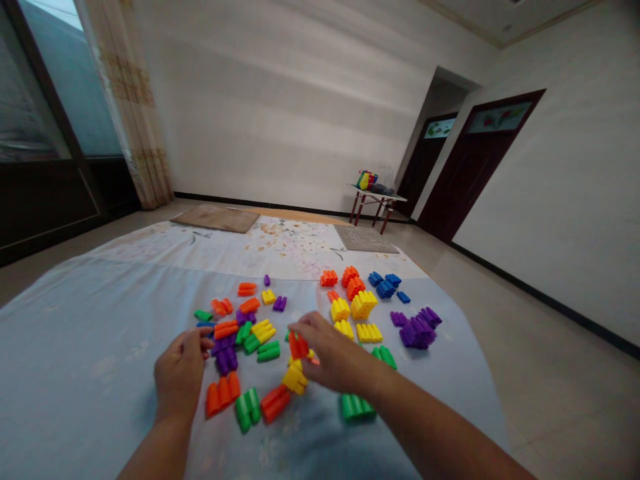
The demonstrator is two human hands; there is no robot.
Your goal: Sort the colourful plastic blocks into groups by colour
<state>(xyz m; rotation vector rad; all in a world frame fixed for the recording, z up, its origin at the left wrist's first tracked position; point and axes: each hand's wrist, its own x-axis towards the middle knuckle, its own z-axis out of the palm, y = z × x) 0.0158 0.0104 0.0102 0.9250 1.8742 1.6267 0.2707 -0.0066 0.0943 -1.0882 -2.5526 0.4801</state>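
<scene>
Right hand [330, 348] pinches an orange block [299, 346] and left hand [180, 365], grip unclear, borders purple blocks [225, 355], with green blocks [269, 351] between.

Pretty dim room, honestly. Brightest patch is the window glass [95, 80] at upper left, and daylight seems to come from that side, with soft pale bands streaking the back wall [280, 100]. The dark panel [45, 207] under the glass goes nearly black. Shadows are mushy, just darker smudges on the pale blue cloth [100, 333] beside the left hand [183, 370] and toward the bottom edge. Dull sheen on the floor [550, 387]. Wide lens makes the red-brown door [485, 160] lean hard, and the top right corner fades dark. Blocks [419, 331] look punchy but soft-edged; the right hand [323, 350] is slightly smeary.
</scene>
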